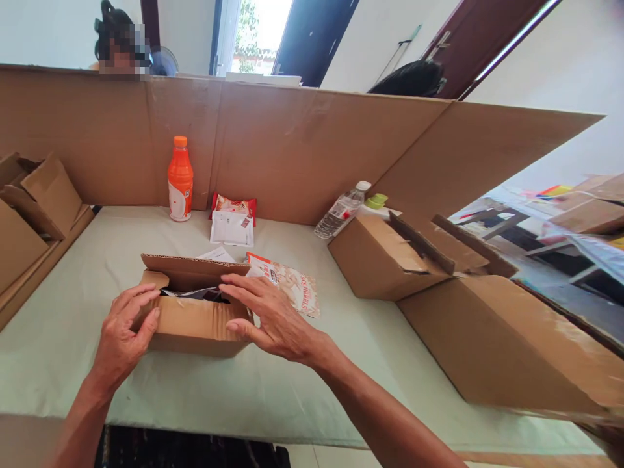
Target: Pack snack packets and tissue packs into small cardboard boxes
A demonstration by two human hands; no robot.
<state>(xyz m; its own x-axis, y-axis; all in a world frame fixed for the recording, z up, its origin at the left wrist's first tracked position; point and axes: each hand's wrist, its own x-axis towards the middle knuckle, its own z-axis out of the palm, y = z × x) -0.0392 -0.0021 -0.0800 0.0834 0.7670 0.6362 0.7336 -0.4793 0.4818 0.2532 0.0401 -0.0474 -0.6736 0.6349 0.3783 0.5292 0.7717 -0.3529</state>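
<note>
A small cardboard box [195,335] sits on the cloth-covered table in front of me. Its back flap [195,263] stands up and its front flap [190,312] is folded inward, leaving a gap with dark and silvery packaging [195,294] partly visible inside. My left hand [124,322] holds the box's left end, fingers along the side flap and thumb by the front corner. Over the right end, my right hand [268,318] has its fingers spread apart, with the thumb near the front flap. Beside that hand lies a printed snack bag [299,289].
An orange bottle [181,182], a red packet [244,205] and a white pouch [233,229] are at the back. A clear water bottle [341,209] leans by cardboard boxes [497,338] on the right. More boxes [49,201] stand left. A cardboard partition [292,143] borders the table; a person [121,45] is behind it.
</note>
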